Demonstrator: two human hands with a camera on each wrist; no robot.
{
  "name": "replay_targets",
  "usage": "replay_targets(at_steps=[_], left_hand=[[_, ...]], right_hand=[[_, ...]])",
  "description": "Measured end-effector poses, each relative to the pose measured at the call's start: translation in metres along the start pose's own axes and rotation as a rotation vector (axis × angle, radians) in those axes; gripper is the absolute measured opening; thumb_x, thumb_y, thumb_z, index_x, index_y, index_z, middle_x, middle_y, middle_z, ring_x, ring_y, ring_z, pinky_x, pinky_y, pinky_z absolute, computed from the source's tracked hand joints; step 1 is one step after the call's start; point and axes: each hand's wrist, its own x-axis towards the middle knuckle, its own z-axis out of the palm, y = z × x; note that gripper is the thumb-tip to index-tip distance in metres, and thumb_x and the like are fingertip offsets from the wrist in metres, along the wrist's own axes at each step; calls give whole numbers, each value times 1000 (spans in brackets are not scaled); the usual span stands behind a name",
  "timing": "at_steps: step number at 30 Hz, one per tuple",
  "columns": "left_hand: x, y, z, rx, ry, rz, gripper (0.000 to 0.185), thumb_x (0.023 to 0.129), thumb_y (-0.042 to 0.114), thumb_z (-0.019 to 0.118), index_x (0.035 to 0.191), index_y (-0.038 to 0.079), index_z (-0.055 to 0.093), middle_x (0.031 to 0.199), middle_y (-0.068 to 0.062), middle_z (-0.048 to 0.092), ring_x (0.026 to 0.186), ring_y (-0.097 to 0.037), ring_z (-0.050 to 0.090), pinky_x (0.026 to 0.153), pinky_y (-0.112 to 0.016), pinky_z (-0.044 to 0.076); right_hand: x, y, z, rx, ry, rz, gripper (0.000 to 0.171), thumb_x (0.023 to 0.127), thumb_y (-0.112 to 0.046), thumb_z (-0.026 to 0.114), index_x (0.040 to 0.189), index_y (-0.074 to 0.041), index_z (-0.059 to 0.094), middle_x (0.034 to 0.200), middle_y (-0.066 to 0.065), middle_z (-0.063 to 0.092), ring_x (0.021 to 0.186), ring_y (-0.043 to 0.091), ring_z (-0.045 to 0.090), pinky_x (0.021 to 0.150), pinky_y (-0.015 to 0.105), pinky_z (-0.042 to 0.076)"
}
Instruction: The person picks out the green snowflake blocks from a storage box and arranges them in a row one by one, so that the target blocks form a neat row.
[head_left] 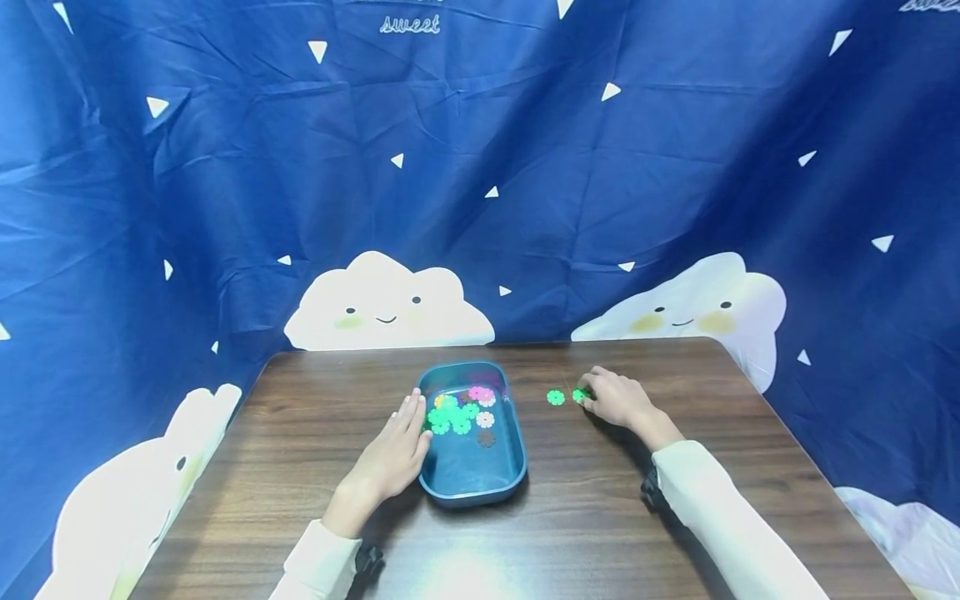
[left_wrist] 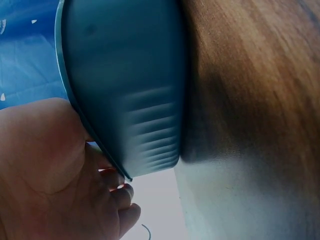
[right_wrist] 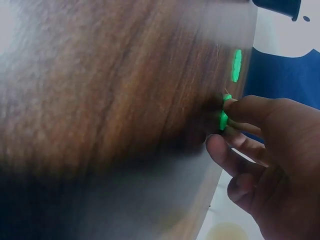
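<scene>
Head view: left hand (head_left: 393, 454) rests flat against the blue tray (head_left: 504, 483), which holds most of the discs (head_left: 459, 411).

Right wrist view: right hand (right_wrist: 265, 165) pinches one green disc (right_wrist: 223, 120); another green disc (right_wrist: 236, 65) lies just beyond its fingertips, apparently still to collect.

Both arms wear long, cream-white sleeves of smooth, plain fabric that end at the wrists. The left hand (head_left: 393, 454) and right hand (head_left: 617, 398) are bare, without rings or gloves. A black strap with a small dark device shows under each sleeve, just behind each wrist.
</scene>
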Motion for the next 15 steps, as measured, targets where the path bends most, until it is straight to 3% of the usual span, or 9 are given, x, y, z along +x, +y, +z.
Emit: replay_targets(at_steps=[15], left_hand=[[1,-6,6,-9,14,4,62,106,37,31,156,3,18,165,-12,13,153,-26,14,122,-49,25]], right_hand=[[1,-2,3,4,-2,15,28,90,-28,68,115,-15,69,114,4,62,90,32,67,69,53,54]])
